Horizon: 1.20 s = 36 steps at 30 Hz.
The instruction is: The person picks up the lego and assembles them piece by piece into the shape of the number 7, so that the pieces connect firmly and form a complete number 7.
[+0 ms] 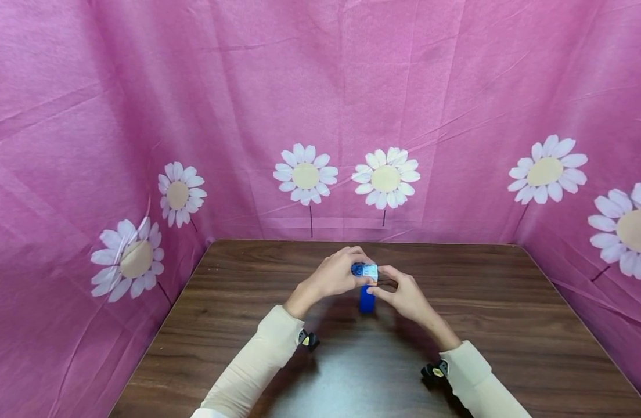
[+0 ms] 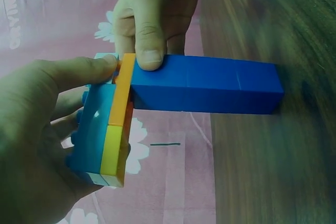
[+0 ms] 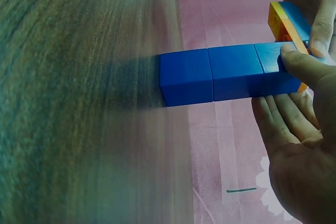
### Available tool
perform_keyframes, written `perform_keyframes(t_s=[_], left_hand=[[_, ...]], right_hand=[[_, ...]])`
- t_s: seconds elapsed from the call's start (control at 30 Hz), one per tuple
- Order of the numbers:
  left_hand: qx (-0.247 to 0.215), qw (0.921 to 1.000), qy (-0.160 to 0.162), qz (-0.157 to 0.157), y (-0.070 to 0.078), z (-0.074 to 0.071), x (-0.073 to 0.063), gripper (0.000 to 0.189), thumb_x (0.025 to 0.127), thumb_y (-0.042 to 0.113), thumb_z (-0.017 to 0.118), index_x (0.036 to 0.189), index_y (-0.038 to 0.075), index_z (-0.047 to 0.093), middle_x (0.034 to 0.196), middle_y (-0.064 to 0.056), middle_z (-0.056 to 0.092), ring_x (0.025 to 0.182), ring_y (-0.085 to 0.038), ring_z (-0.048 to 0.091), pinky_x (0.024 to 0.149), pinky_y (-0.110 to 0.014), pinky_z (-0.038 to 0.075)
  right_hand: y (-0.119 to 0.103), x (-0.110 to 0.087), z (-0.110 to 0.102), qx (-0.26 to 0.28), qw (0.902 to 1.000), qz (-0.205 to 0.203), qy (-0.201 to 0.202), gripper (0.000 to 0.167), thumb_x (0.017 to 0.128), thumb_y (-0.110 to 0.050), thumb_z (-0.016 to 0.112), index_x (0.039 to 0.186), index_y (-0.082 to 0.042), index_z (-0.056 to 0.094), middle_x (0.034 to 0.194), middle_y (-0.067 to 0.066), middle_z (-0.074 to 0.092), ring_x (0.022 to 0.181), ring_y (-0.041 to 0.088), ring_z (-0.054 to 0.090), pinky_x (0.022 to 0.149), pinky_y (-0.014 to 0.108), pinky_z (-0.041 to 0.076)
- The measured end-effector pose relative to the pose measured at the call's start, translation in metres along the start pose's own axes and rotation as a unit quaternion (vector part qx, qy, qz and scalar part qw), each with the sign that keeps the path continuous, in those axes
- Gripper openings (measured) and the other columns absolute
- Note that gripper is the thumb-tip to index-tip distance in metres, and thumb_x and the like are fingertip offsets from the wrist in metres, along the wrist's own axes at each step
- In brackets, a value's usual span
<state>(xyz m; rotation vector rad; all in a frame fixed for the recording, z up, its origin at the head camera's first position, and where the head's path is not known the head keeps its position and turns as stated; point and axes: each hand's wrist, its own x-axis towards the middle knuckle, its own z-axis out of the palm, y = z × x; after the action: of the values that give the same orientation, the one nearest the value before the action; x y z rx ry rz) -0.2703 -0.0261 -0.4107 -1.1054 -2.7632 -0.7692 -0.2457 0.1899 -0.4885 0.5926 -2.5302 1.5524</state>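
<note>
A column of stacked blue toy bricks point(image 1: 367, 302) stands upright on the table. Across its top sit an orange brick point(image 2: 122, 90), a yellow brick point(image 2: 112, 153) that juts out past the column, and a blue studded brick point(image 2: 94, 129) above them. Beside that studded brick, a pale brick point(image 1: 370, 272) shows in the head view. My left hand point(image 1: 337, 274) grips the top bricks, its thumb on the pale one. With thumb and fingers on opposite sides, my right hand point(image 1: 406, 297) pinches the upper end of the blue column. Some left fingertips are hidden behind the bricks.
The brown wooden table point(image 1: 237, 348) reaches back to a pink cloth backdrop point(image 1: 341, 87) printed with white flowers. More of this cloth hangs along the left and right sides. Each wrist carries a small black camera mount.
</note>
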Motion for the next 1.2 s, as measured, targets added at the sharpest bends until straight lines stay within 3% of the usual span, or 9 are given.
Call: perform_keyframes(t_s=[0.7, 1.07, 1.2], left_hand=[[0.008, 0.9998, 0.002, -0.017, -0.0007, 0.0039, -0.0011, 0.031, 0.094, 0.032, 0.082, 0.123, 0.021, 0.08, 0.114, 0.006, 0.068, 0.103, -0.01, 0.058, 0.072, -0.021, 0.048], [-0.009, 0.9998, 0.012, -0.014, -0.0046, 0.007, -0.0008, 0.03, 0.092, 0.031, 0.083, 0.121, 0.02, 0.082, 0.108, 0.006, 0.066, 0.099, -0.01, 0.057, 0.071, -0.019, 0.05], [-0.011, 0.9997, 0.015, -0.013, -0.005, 0.0081, -0.0009, 0.03, 0.092, 0.03, 0.084, 0.12, 0.02, 0.082, 0.107, 0.006, 0.065, 0.099, -0.01, 0.057, 0.071, -0.019, 0.049]], right_hand=[[0.0033, -0.0006, 0.001, 0.022, 0.9998, -0.002, -0.001, 0.038, 0.093, -0.013, 0.083, 0.127, -0.005, 0.07, 0.128, 0.018, 0.073, 0.113, 0.028, 0.073, 0.099, 0.048, 0.061], [0.0043, -0.0017, 0.0027, 0.024, 0.9997, -0.005, 0.004, 0.038, 0.093, -0.014, 0.084, 0.128, -0.006, 0.07, 0.126, 0.015, 0.075, 0.115, 0.024, 0.072, 0.1, 0.049, 0.06], [0.0032, -0.0019, 0.0024, 0.025, 0.9996, -0.008, 0.008, 0.038, 0.093, -0.012, 0.084, 0.127, -0.005, 0.07, 0.124, 0.015, 0.076, 0.113, 0.017, 0.072, 0.099, 0.047, 0.06]])
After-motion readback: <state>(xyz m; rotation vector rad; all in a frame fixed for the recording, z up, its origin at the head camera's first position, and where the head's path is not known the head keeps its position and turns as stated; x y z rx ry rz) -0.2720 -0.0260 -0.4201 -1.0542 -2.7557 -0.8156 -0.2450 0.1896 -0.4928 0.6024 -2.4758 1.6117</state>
